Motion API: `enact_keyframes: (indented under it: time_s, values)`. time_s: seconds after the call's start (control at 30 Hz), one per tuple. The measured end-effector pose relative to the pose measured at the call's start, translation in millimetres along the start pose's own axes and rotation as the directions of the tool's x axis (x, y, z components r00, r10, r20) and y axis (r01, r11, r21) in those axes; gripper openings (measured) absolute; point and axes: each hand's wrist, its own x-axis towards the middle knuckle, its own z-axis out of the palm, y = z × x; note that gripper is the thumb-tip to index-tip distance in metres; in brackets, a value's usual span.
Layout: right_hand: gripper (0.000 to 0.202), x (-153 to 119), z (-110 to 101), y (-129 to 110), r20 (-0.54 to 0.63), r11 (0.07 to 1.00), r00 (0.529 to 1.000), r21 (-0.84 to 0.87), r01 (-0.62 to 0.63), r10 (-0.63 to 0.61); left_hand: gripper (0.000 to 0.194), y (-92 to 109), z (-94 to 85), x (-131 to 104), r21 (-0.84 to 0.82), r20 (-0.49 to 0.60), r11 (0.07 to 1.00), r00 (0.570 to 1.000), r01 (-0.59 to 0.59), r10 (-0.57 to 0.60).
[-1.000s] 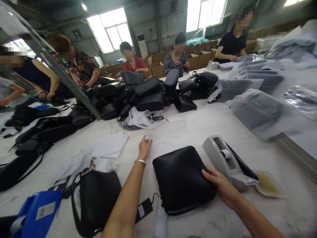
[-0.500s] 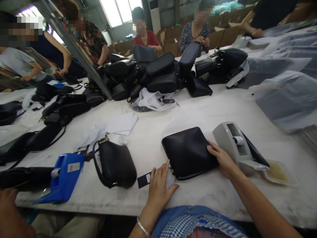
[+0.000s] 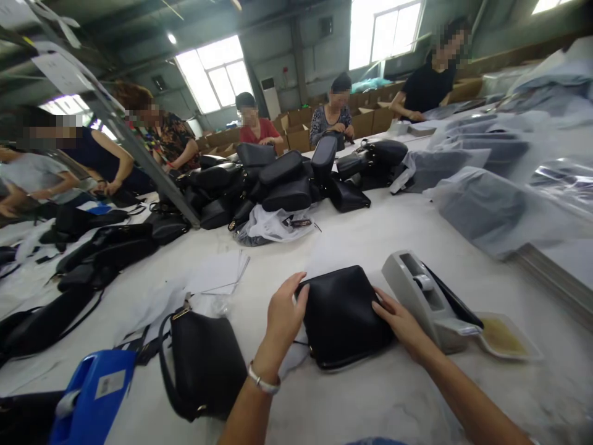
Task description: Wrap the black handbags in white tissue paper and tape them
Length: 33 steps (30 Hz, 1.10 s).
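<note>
A flat black handbag [image 3: 345, 318] lies on the white-covered table in front of me. My left hand [image 3: 283, 312] holds its upper left edge, with the thumb over the front and the fingers along the side. Opposite, my right hand [image 3: 404, 324] grips the right edge, thumb and fingers closed on it. Some whitish translucent material [image 3: 294, 358] and a dark cord show by the bag's lower left corner. To the left stands a second black handbag [image 3: 206, 358] with a strap and gold-coloured fittings; my left forearm passes in front of its edge.
A grey tape dispenser [image 3: 433, 303] and a shallow tray [image 3: 509, 337] sit at right. A blue tape dispenser [image 3: 95, 395] is at left. Black bags [image 3: 287, 194] are heaped across the middle, near a metal post [image 3: 152, 164]. Plastic-wrapped bags [image 3: 482, 201] lie right. Several people work beyond.
My left hand has moved up from the table to the bag's upper left edge. My right hand stays on the right edge. The view has tilted upward.
</note>
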Motion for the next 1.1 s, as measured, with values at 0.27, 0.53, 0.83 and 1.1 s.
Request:
enact_keyframes:
  time_s: [0.27, 0.53, 0.83, 1.1]
  values:
    - [0.080, -2.0, -2.9, 6.1, 0.014, 0.999, 1.000, -0.035, 0.026, -0.025, 0.101, 12.4, 80.6, 150.6, 0.167, 0.495, 0.985, 0.868, -0.045, -0.044]
    - [0.080, 0.1, -8.4, 18.6, 0.039, 1.000, 0.999, -0.013, 0.018, -0.018, 0.073, -37.8, 95.3, 151.7, 0.052, 0.401, 0.998, 0.914, 0.045, -0.062]
    - [0.075, -3.3, -9.8, 11.8, 0.000, 0.998, 0.999, -0.044, 0.039, -0.039, 0.053, -65.7, 27.8, 115.2, -0.534, -0.003, 0.829, 0.980, 0.167, -0.200]
    - [0.063, -12.5, -15.8, 9.8, -0.065, 0.855, 0.965, -0.483, 0.191, -0.253, 0.033, -26.7, -18.3, 28.9, -0.704, 0.090, 0.701, 0.994, 0.113, -0.070]
